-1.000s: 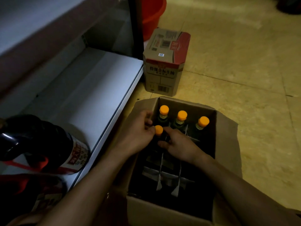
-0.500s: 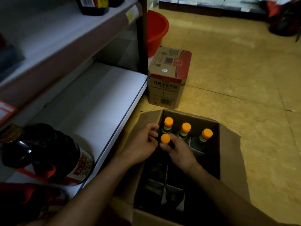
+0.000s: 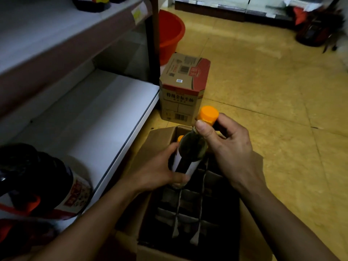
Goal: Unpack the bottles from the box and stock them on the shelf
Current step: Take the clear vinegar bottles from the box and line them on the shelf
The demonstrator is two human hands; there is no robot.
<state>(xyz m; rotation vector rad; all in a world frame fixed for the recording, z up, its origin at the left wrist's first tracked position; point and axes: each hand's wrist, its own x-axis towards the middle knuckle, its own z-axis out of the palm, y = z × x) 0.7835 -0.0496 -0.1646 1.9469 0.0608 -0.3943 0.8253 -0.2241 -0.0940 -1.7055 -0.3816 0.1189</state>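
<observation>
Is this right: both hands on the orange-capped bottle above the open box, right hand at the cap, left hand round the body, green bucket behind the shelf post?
Nearly. The bucket behind the shelf post is red, not green; the head view shows it. The rest holds: the right hand is at the cap, the left hand is round the body of the orange-capped bottle, above the open box.

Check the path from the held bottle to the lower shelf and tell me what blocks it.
Nothing visible blocks it. The bottle, held by the left hand and right hand above the open box, faces bare lower shelf to its left. The large dark bottle stands nearer the camera, aside.
</observation>
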